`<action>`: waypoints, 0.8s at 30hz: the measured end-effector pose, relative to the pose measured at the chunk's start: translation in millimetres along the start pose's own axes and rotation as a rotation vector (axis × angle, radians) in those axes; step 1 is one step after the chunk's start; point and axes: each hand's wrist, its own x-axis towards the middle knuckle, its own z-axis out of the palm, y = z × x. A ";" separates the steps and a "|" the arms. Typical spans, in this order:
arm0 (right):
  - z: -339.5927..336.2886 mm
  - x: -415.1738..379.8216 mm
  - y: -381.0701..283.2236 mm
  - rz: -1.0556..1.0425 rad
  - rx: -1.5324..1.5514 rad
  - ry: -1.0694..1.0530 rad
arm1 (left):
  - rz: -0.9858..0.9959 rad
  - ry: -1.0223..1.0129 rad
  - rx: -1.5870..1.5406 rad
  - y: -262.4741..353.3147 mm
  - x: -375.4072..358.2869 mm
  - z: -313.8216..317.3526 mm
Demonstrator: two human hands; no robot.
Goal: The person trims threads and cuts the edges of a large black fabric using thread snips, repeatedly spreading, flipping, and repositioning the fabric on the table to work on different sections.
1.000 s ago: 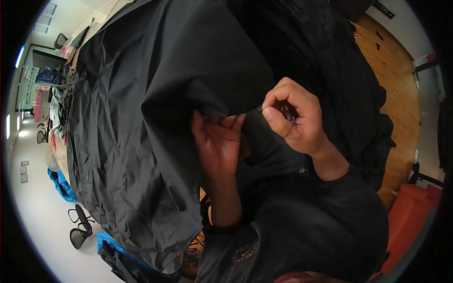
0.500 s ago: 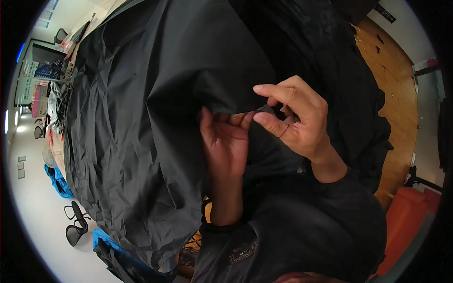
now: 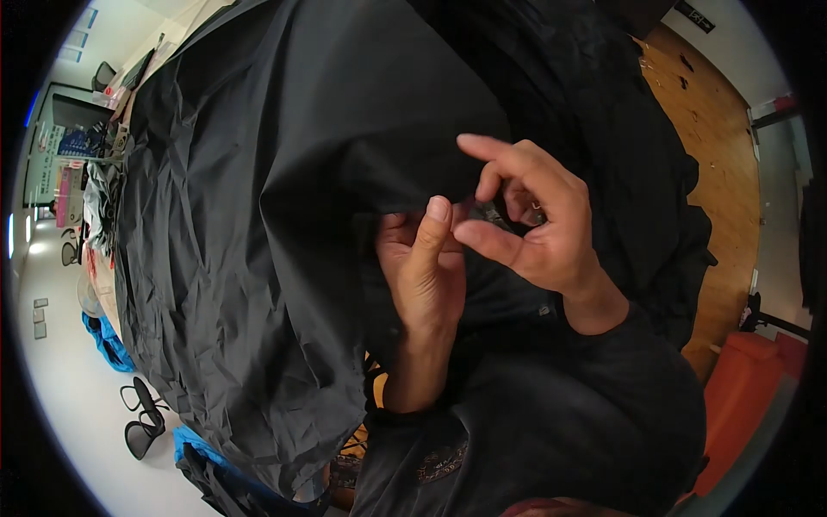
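now that your right hand (image 3: pixel 538 228) has opened its pinch at frame centre, your left hand (image 3: pixel 422 271) pinches the black fabric (image 3: pixel 258 215) edge, thumb raised, hands touching.

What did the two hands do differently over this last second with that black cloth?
The right hand opened from a closed pinch; its fingers now spread. The left hand rose slightly, its thumb now up against the right thumb at the edge of the black cloth. The cloth itself and the wooden table stayed put.
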 end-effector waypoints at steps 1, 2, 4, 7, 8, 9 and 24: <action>-0.3 -2.6 -1.8 0.030 0.072 0.038 | 0.001 0.074 0.017 0.0 -0.1 5.1; 0.1 -5.6 -3.2 0.031 0.074 0.035 | 0.002 0.077 0.016 -0.3 -0.2 3.9; -1.1 -8.3 -3.6 0.024 0.020 0.087 | 0.017 -0.013 -0.030 -1.2 -0.8 0.7; -2.6 -6.3 -1.8 -0.116 -0.247 0.132 | 0.000 0.004 -0.033 0.5 0.6 6.1; -1.5 -6.0 -2.0 -0.160 -0.343 0.152 | -0.002 0.002 -0.033 0.6 0.4 6.7; -1.6 -6.3 -4.0 -0.160 -0.343 0.152 | 0.004 0.009 -0.036 0.7 0.0 7.1; 1.2 -9.7 -12.5 -0.120 -0.452 0.173 | 0.057 -0.018 0.013 0.0 -3.6 7.5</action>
